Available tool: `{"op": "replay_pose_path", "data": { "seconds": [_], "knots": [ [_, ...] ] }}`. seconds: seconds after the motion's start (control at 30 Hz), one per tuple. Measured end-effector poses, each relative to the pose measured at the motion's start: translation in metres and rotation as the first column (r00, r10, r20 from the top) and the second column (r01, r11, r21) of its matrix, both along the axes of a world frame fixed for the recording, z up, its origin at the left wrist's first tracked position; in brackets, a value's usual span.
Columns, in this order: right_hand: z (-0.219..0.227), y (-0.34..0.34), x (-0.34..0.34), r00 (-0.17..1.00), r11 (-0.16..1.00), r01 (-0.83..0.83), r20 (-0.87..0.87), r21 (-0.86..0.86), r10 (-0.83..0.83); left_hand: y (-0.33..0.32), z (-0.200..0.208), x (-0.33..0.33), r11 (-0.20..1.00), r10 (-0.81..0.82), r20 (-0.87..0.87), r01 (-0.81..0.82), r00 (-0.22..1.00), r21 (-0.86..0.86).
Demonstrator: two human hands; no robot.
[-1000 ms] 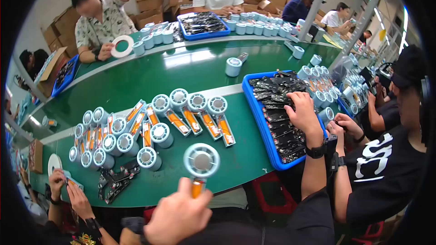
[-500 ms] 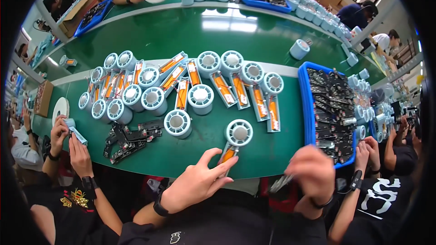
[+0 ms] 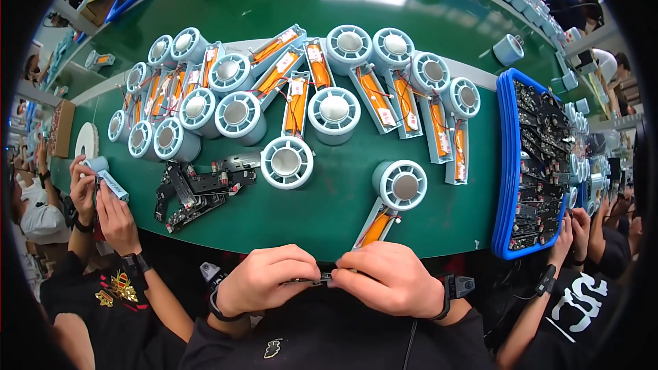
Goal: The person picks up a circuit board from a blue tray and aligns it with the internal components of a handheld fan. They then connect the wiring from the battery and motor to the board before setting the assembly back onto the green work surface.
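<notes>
Close to my body at the table's near edge, my left hand (image 3: pixel 269 278) and my right hand (image 3: pixel 393 278) meet and pinch a narrow dark circuit board (image 3: pixel 319 279) between them. Fingers cover most of the board. Just beyond my right hand lies a light blue handheld fan body (image 3: pixel 403 186), round head away from me, its open handle showing an orange battery (image 3: pixel 376 227) and thin red wires. Left of centre is a loose heap of black circuit boards (image 3: pixel 195 192), beside another round blue fan head (image 3: pixel 287 162).
Many similar blue fan bodies (image 3: pixel 334 114) with orange batteries spread across the green table (image 3: pixel 329 216). To the right, stacked blue trays (image 3: pixel 506 164) hold black circuit boards (image 3: pixel 541 157). Co-workers' hands work at left (image 3: pixel 115 223) and right (image 3: pixel 563 236). A white tape roll (image 3: pixel 87 140) lies far left.
My left hand has left the near fan body and come back toward me. My right hand has moved left with the board, and both hands now hold it. The view has tilted downward.
</notes>
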State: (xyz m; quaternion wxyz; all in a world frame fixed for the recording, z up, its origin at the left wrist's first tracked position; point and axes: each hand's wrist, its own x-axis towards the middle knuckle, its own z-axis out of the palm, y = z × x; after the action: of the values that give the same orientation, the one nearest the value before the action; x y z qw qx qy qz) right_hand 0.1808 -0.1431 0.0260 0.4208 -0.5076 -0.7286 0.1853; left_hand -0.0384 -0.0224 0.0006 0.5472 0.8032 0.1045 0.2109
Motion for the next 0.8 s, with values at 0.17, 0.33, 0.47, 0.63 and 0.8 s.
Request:
{"op": "replay_pose_path", "data": {
  "seconds": [0.17,0.33,0.47,0.63,0.8],
  "knots": [
    [0.023,0.009,0.011,0.995,0.991,0.024,0.101,-0.133,-0.011,0.012,-0.004,-0.011,0.979,0.202,0.012,-0.201,0.979,-0.020],
    [0.016,0.018,0.019,0.924,0.973,0.054,0.380,-0.225,0.036,0.012,-0.005,-0.002,0.970,0.234,-0.061,-0.238,0.970,-0.056],
    [0.012,0.015,0.028,0.939,0.987,0.141,0.325,-0.080,-0.108,0.008,-0.010,0.009,0.916,0.400,-0.099,-0.397,0.911,0.046],
    [-0.006,0.001,0.024,0.975,0.975,0.219,0.052,-0.026,-0.218,0.011,-0.002,0.011,0.908,0.372,-0.180,-0.317,0.911,0.273],
    [-0.001,-0.001,0.018,0.973,0.960,0.196,0.159,-0.200,-0.166,0.003,0.016,0.032,0.871,0.362,-0.367,-0.170,0.857,0.461]
  ]
}}
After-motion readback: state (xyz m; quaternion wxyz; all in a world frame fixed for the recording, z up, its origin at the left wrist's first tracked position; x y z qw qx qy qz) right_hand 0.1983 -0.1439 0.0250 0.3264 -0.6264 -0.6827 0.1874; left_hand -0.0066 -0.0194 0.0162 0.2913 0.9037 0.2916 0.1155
